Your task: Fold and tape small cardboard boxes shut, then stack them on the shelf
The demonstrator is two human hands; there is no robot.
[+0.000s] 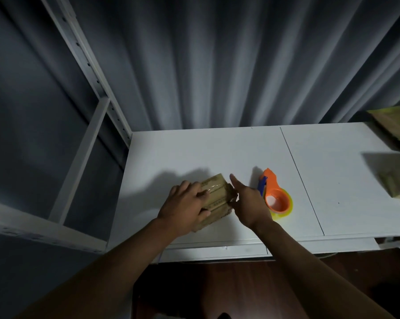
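A small brown cardboard box [218, 192] lies on the white table [217, 148], with a shiny strip of clear tape across its top. My left hand [185, 208] lies over the box's near left part, fingers spread on the top and thumb at its front side. My right hand [247, 201] presses against the box's right end, index finger stretched out along that edge. An orange tape dispenser [275, 194] with a yellowish roll and a blue blade guard sits just right of my right hand, untouched.
A grey metal shelf frame [88, 116] stands to the left of the table. More cardboard boxes [395, 130] lie at the right edge, blurred. A grey curtain [217, 65] hangs behind. A seam [302, 183] runs across the tabletop.
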